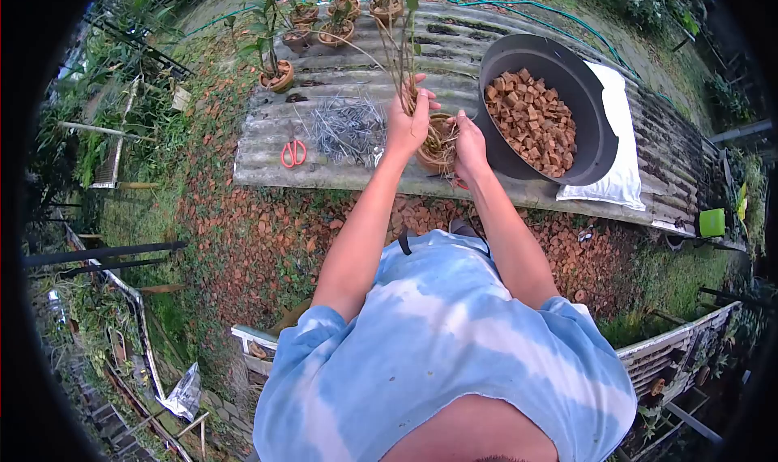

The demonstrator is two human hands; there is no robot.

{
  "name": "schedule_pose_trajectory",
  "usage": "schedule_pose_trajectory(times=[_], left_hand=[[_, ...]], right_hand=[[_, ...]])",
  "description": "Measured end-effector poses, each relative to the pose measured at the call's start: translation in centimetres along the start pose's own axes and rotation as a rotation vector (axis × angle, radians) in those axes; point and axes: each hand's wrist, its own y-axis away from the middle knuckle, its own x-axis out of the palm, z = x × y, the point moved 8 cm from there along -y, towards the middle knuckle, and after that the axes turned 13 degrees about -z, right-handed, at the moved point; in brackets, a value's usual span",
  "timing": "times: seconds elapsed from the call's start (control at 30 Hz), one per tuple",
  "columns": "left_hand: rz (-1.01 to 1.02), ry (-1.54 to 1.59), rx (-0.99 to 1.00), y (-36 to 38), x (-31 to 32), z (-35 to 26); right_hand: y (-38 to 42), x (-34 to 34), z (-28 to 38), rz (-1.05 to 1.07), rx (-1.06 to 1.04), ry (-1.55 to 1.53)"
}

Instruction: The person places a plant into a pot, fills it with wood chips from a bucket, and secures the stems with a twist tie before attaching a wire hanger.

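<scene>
My left hand (409, 120) is closed round the stems of a tall, thin plant (402, 53), which rises away from me with a few green leaves near its top. Tangled, pale brown roots (440, 144) hang from the base of the stems. My right hand (470, 144) pinches these roots at their right side, thumb pointing up. Directly beneath the roots sits a round clay pot (429, 164), its mouth partly covered by them and by my hands. Left of my left hand lies a loose heap of thin grey wires (348, 130), with red-handled scissors (293, 153) beside it.
A large black basin (596, 134) of brown chunks (531, 121) stands at the right, partly over a white sack (620, 130). Several potted plants (277, 76) line the corrugated tabletop (267, 130) at its far left. A green hose (551, 6) runs behind.
</scene>
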Motion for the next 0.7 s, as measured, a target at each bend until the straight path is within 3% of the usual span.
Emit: schedule_pose_trajectory(times=[0.07,0.2,0.33,0.47,0.6,0.7], left_hand=[[0.042,-0.059,-0.008,0.5,0.6,0.9],[0.112,0.065,-0.161,1.7,2.7,1.2],[0.128,-0.003,-0.048,1.2,4.3,1.5],[0.110,-0.044,0.006,0.4,5.0,2.6],[0.061,-0.092,0.056,-0.4,5.1,3.3],[-0.035,-0.128,0.101,-0.5,4.2,5.2]], right_hand=[[-0.7,-0.2,-1.2,-0.044,0.211,-0.066],[-2.3,-1.0,-0.9,0.008,0.167,-0.004],[-7.0,-1.8,-3.2,0.089,0.195,-0.138],[-9.6,-3.3,-2.6,-0.225,-0.021,0.213],[-16.5,-4.1,-6.3,-0.060,-0.112,0.700],[-10.8,-2.0,-4.4,0.079,0.267,0.159]])
